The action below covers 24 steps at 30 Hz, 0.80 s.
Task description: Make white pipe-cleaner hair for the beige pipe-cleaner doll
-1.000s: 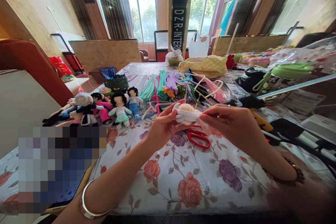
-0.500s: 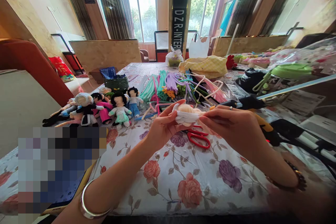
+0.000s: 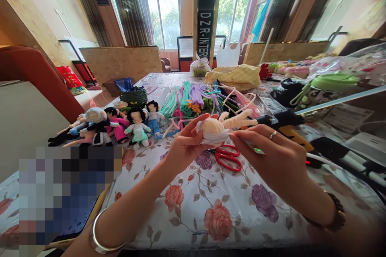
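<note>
A cream pipe-cleaner doll (image 3: 212,126) lies in the fingers of my left hand (image 3: 186,146), its limbs pointing right. White pipe cleaner (image 3: 216,137) is wrapped across its rounded head end. My right hand (image 3: 269,152) is closed in a pinch at the right end of that white strand, with thumb and forefinger together. Just below the doll, red-handled scissors (image 3: 228,160) rest on the flowered tablecloth (image 3: 193,209), their blades partly hidden by my left hand and the doll.
Finished dolls (image 3: 137,126) cluster at left, before a dark green basket (image 3: 133,96). Bundled colored pipe cleaners (image 3: 197,94) lie ahead. A yellow-and-black glue gun (image 3: 297,138) with a long translucent stick is close to my right hand. A yellow-edged device (image 3: 90,213) lies at lower left.
The doll has turned, so its cream limbs now show stretching right. My right hand has shifted slightly down and rotated, still pinching the white strand. My left hand has barely moved.
</note>
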Tool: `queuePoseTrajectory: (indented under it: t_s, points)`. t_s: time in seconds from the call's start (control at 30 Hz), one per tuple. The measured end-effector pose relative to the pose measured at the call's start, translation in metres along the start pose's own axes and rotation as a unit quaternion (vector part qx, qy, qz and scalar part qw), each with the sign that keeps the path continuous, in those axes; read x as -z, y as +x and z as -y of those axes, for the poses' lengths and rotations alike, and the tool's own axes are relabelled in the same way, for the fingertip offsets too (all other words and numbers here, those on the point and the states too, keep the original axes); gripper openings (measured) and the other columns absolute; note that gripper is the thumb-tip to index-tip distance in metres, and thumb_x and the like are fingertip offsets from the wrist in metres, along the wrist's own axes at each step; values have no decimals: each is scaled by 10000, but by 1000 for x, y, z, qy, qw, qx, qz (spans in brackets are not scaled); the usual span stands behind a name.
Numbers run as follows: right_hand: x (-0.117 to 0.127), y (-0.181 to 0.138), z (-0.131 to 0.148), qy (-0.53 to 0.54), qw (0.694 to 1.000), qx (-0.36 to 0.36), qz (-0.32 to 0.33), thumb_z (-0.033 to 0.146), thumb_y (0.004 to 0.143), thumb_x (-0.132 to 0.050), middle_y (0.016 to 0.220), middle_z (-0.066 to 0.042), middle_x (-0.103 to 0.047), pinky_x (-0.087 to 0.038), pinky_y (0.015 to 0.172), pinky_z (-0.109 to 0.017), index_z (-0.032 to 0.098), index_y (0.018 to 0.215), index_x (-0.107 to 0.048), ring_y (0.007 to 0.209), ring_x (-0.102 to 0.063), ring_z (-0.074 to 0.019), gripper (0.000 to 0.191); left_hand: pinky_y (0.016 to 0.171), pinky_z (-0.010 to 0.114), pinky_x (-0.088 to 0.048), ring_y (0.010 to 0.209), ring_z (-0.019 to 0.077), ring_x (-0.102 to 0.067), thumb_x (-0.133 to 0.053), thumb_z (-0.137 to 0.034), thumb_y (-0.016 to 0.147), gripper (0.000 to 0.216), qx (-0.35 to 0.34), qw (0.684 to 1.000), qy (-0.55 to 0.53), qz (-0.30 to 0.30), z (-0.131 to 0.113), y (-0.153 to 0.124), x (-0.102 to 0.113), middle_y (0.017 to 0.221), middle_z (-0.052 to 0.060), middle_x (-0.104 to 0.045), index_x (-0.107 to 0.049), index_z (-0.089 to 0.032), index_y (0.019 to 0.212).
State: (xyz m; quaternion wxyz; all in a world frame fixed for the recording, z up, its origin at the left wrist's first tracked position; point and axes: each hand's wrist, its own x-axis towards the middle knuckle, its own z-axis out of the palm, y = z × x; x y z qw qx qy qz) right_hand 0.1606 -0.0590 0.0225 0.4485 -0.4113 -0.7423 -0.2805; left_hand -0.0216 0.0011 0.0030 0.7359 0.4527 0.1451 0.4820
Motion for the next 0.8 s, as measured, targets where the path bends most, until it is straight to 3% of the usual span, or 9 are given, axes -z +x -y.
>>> queuePoseTrajectory:
  t_s: [0.17,0.33,0.57,0.8]
  points:
    - [0,-1,0,-10,1000,13,0,219,859,-600,738,2,-667,-498,621,-254,225,855,-618,700,-654,-138,19,887,460,-541,1159,290,-554,-642,-166,711,343,-3,1000,-5,22,-1,0,-1,1267,2,-585,-659,-288,1031]
    - [1,-1,1,-23,999,33,-1,204,862,-595,752,-8,-666,-496,639,-258,215,894,-610,706,-649,-142,37,879,437,-546,1191,295,-530,-646,-181,721,338,-3,1000,2,29,0,-1,-1,1288,4,-570,-657,-295,1040]
    - [-1,-1,3,-56,996,63,-12,160,867,-581,713,-20,-649,-482,593,-254,191,887,-584,653,-635,-137,37,799,293,-575,1161,229,-552,-659,-133,717,339,-28,999,11,34,2,-2,-1,1313,-34,-554,-684,-316,1001]
    - [0,-1,3,-72,994,81,-28,157,849,-612,710,-37,-648,-494,645,-246,166,883,-584,673,-636,-141,45,839,243,-553,1152,184,-558,-676,-95,707,320,-48,998,12,50,5,-4,-4,1273,-64,-580,-709,-328,923]
